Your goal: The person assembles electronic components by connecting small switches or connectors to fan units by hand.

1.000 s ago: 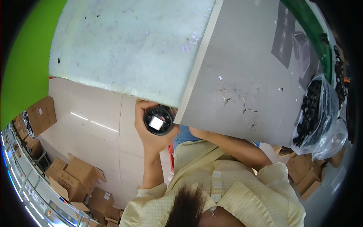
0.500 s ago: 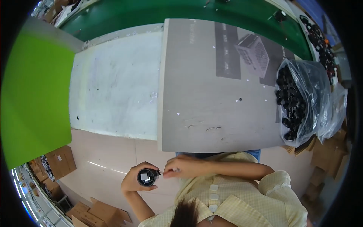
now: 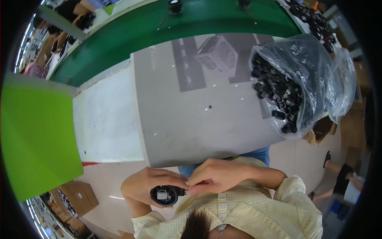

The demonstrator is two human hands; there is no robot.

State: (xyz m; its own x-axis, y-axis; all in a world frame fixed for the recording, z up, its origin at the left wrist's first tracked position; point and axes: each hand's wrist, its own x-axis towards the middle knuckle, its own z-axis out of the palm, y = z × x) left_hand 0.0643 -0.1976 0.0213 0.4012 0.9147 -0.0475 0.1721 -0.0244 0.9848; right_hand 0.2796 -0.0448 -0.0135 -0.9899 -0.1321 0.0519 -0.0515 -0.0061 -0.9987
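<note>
My left hand (image 3: 142, 184) is wrapped round a black, round, cup-like housing (image 3: 172, 194), held close to my body below the table's front edge. Its open face shows a pale rectangular piece inside, and a small black tab juts from its right side. My right hand (image 3: 219, 175) is closed in a pinch right at that tab, its fingertips meeting those of my left hand. Whatever lies between the right fingertips is too small to make out.
A clear plastic bag (image 3: 310, 75) of small black parts (image 3: 278, 89) lies on the grey board (image 3: 179, 119). Beyond runs a green conveyor belt (image 3: 135, 44) carrying a black round part (image 3: 174, 6). A bright green panel (image 3: 36, 135) stands left. Cardboard boxes (image 3: 77, 197) and another person (image 3: 350, 185) are off the table.
The view has turned, so the board and bag sit further left. My hands have come closer together, and the left fingers now reach over the housing to the right fingertips.
</note>
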